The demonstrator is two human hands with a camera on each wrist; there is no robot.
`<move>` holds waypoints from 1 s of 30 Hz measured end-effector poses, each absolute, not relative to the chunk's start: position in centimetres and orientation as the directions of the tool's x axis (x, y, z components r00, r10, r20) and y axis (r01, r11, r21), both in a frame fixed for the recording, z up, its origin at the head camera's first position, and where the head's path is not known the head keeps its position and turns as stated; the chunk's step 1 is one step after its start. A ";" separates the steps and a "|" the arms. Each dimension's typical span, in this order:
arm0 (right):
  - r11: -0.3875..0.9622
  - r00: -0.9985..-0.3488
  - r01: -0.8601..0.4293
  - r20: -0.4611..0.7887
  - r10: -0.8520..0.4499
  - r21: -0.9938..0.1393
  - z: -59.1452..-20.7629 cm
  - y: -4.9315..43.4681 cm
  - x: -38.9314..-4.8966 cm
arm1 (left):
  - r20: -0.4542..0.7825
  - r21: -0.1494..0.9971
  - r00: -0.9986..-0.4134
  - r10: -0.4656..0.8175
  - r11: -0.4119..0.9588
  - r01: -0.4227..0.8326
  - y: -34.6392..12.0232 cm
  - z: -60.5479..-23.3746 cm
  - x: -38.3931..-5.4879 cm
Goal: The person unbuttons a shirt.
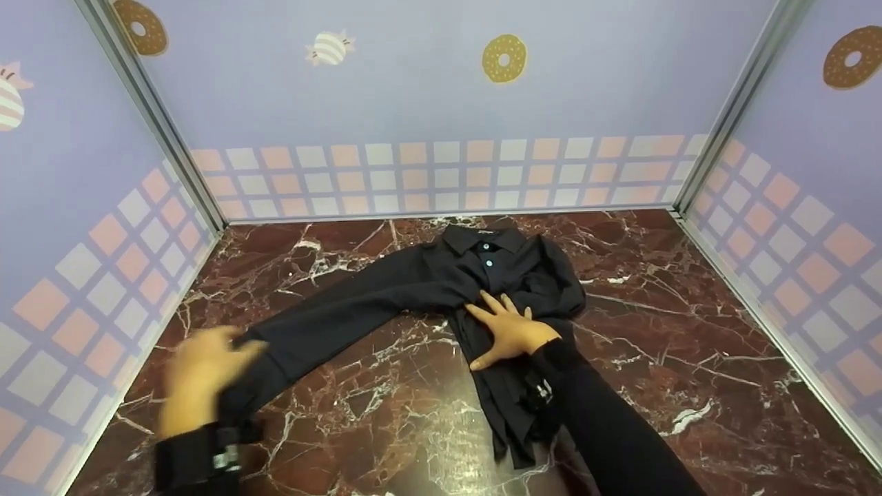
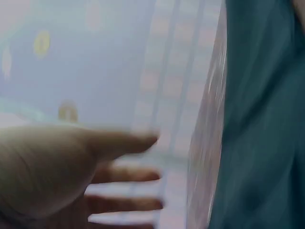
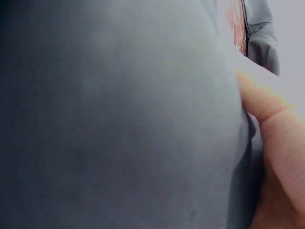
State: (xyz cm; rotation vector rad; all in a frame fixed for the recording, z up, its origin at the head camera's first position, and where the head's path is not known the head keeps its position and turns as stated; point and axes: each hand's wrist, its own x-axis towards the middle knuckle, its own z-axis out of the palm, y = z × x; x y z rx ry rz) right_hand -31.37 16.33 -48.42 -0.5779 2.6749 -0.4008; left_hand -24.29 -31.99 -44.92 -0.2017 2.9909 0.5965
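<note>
Head view from where I stand: a dark shirt lies front-up on the marbled worktop, its collar near the far edge, a little right of the middle. One sleeve runs out toward the near left corner; the body beyond it is bunched, and narrow folds of cloth trail toward the near edge.

The right hand rests on the shirt front with fingers spread, gripping nothing that I can see. The left hand is blurred beside the cuff end of the sleeve; the left wrist view shows its fingers straight, holding nothing, with cloth just beside them.

The step looks like straightening that sleeve. To do it well, I'd press lightly with the right palm so the body can't slide, sweep the left along the sleeve from shoulder to cuff, and then ease out the bunched side, where creases could set.

As for containers, I spot no box, bag or basket; patterned panels merely wall in the worktop on three sides.
</note>
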 end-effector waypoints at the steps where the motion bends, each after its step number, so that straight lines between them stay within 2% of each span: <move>1: 0.875 -0.846 -0.337 -0.296 -0.443 -0.347 -48.4 16.3 -31.4 | -0.144 0.372 -0.988 -0.063 0.921 -0.113 -30.5 -45.2 -24.6; 3: 0.876 -0.847 -0.336 -0.295 -0.442 -0.347 -48.4 16.3 -31.4 | -0.250 0.364 -0.968 -0.006 0.926 -0.099 -27.5 -45.9 -25.4; 5: 0.876 -0.847 -0.335 -0.297 -0.441 -0.346 -48.5 16.3 -31.5 | -0.352 0.333 -0.936 -0.003 0.934 -0.128 -25.3 -46.6 -26.3; 9: 0.880 -0.849 -0.321 -0.306 -0.431 -0.350 -48.8 16.3 -32.0 | -0.429 0.307 -0.902 -0.044 0.932 -0.191 -23.2 -47.6 -28.6; 15: 0.900 -0.871 -0.259 -0.317 -0.374 -0.350 -48.7 16.3 -33.0 | -0.394 0.317 -0.917 -0.067 0.926 -0.204 -22.1 -48.2 -32.3; 19: 0.900 -0.878 -0.246 -0.309 -0.364 -0.361 -48.5 16.1 -33.5 | -0.382 0.305 -0.919 -0.092 0.927 -0.220 -21.7 -48.3 -33.6; 22: 0.906 -0.882 -0.237 -0.313 -0.352 -0.349 -48.6 16.2 -33.6 | -0.383 0.311 -0.921 -0.065 0.930 -0.195 -21.5 -48.4 -33.2; 25: 0.914 -0.885 -0.230 -0.318 -0.340 -0.335 -48.9 16.5 -34.0 | -0.361 0.335 -0.933 0.012 0.935 -0.117 -21.0 -48.3 -32.1; 28: 0.912 -0.887 -0.233 -0.310 -0.341 -0.336 -48.8 16.6 -34.1 | -0.231 0.305 -0.972 0.050 0.952 -0.023 -20.9 -48.0 -30.5; 30: 0.910 -0.885 -0.238 -0.309 -0.347 -0.339 -48.9 16.5 -34.1 | -0.144 0.246 -0.989 0.015 0.969 -0.021 -21.5 -47.8 -29.1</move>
